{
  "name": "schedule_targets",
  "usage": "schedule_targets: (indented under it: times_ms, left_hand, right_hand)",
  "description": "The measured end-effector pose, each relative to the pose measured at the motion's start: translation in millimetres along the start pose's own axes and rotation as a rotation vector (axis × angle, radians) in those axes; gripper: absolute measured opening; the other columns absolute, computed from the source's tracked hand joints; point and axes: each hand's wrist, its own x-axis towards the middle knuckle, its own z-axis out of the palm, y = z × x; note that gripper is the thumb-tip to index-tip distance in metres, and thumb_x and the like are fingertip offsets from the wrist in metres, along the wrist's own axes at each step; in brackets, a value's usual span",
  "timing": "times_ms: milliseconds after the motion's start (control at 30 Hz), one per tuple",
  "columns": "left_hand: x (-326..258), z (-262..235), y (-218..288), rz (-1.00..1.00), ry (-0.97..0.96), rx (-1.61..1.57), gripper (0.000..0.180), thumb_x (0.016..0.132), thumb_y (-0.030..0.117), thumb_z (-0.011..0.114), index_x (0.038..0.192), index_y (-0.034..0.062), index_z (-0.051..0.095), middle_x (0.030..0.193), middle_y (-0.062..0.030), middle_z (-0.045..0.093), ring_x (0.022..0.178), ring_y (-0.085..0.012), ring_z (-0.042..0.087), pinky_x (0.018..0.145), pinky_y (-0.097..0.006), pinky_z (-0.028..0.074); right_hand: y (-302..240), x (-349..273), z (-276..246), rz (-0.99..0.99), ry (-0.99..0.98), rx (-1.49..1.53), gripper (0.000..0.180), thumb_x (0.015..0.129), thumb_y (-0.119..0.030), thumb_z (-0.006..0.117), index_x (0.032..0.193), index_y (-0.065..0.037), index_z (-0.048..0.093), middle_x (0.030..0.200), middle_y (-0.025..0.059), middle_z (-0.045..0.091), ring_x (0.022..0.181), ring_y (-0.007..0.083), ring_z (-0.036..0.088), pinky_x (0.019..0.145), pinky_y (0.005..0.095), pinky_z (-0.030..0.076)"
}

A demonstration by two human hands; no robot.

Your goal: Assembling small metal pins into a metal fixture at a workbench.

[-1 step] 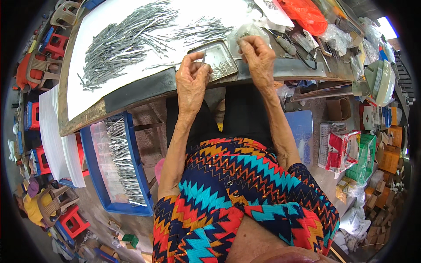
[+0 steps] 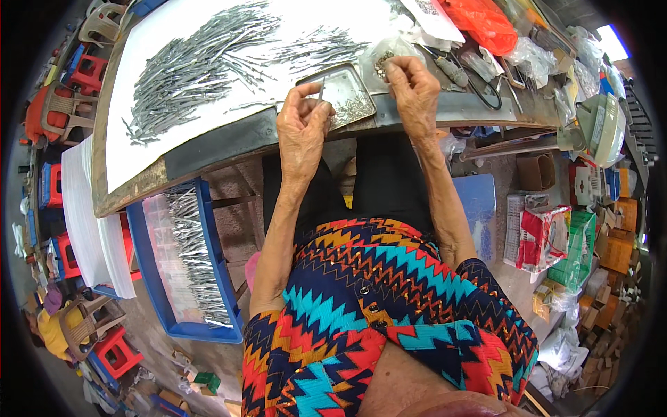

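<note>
My left hand (image 2: 302, 125) pinches a thin metal pin (image 2: 321, 89) upright at the near edge of a small metal tray (image 2: 351, 80). The tray holds tiny metal bits. My right hand (image 2: 415, 87) is just right of the tray, its fingertips closed on a small metal part (image 2: 381, 66) over a clear plastic bag (image 2: 389, 47). A big heap of grey metal pins (image 2: 201, 62) lies spread on a white sheet (image 2: 139, 146) covering the tabletop, to the left of and beyond both hands.
A blue crate (image 2: 139, 257) with more pins stands under the table's left side, beside a stack of white sheets (image 2: 83, 222). A red bag (image 2: 483, 24), black-handled tools (image 2: 479, 87) and plastic bags crowd the table's right end. Boxes (image 2: 549, 236) and plastic stools (image 2: 69, 76) stand around.
</note>
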Motion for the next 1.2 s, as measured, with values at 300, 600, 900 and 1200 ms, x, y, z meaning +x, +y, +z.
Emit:
schedule_targets:
  times_ms: [300,600,900,1200]
  left_hand:
    - [-3,8,5,-0.011,-0.002,-0.003,0.023,0.088,0.011,0.051,0.108,0.0029,0.042,0.073,-0.0061,0.06,0.048,-0.0032,0.038,0.043,-0.015,0.029]
    - [-3,9,1,0.076,-0.043,0.109,0.02,0.09,0.011,0.047,0.109,0.0027,0.045,0.077,-0.0062,0.059,0.052,-0.0029,0.038,0.044,-0.017,0.033]
    - [-5,7,-3,0.091,-0.036,0.078,0.02,0.09,0.009,0.047,0.107,0.0011,0.05,0.072,-0.0048,0.055,0.054,-0.0026,0.039,0.045,-0.017,0.033]
    - [-7,6,-2,0.087,0.024,0.015,0.017,0.088,0.008,0.048,0.104,0.0009,0.052,0.069,-0.0039,0.054,0.052,-0.0027,0.038,0.044,-0.016,0.031]
  right_hand:
    - [23,20,-28,-0.376,-0.054,-0.818,0.013,0.077,-0.007,0.054,0.088,-0.002,0.058,0.083,0.0137,0.057,0.073,0.0314,0.057,0.066,0.0361,0.046]
    - [11,30,-15,-0.236,-0.315,-1.206,0.015,0.069,-0.002,0.056,0.083,0.0,0.059,0.093,0.0153,0.055,0.077,0.0322,0.061,0.062,0.0401,0.05]
    - [8,36,-6,-0.273,-0.364,-1.27,0.011,0.07,-0.004,0.055,0.078,0.0,0.061,0.089,0.0143,0.059,0.073,0.0313,0.062,0.06,0.0382,0.051]
    - [10,44,-5,-0.34,-0.505,-1.404,0.009,0.068,-0.004,0.057,0.076,0.0,0.06,0.084,0.0156,0.059,0.07,0.0323,0.062,0.057,0.038,0.05]
